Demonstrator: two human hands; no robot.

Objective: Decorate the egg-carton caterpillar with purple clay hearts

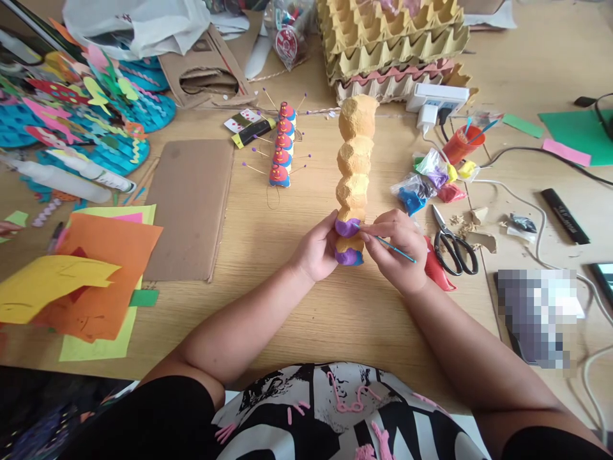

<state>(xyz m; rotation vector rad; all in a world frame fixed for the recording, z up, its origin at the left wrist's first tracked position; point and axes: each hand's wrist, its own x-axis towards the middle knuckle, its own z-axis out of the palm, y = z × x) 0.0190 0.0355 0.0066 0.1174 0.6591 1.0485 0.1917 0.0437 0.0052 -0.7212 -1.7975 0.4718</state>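
Note:
An upright strip of orange-yellow egg carton bumps stands in front of me, with purple clay on its lower bumps and a bit of blue at the bottom edge. My left hand is closed on the strip's lower left side. Between the fingertips of my right hand is a thin blue stick, its tip touching the upper purple patch. Farther back and left lies a finished-looking caterpillar of red and blue bumps with small faces and purple-tipped sticks at its sides.
Scissors, bagged clay and a red cup of sticks lie right. Egg trays and a power strip stand behind. Leftward are brown cardboard, coloured paper, glue bottles and another person's fingers.

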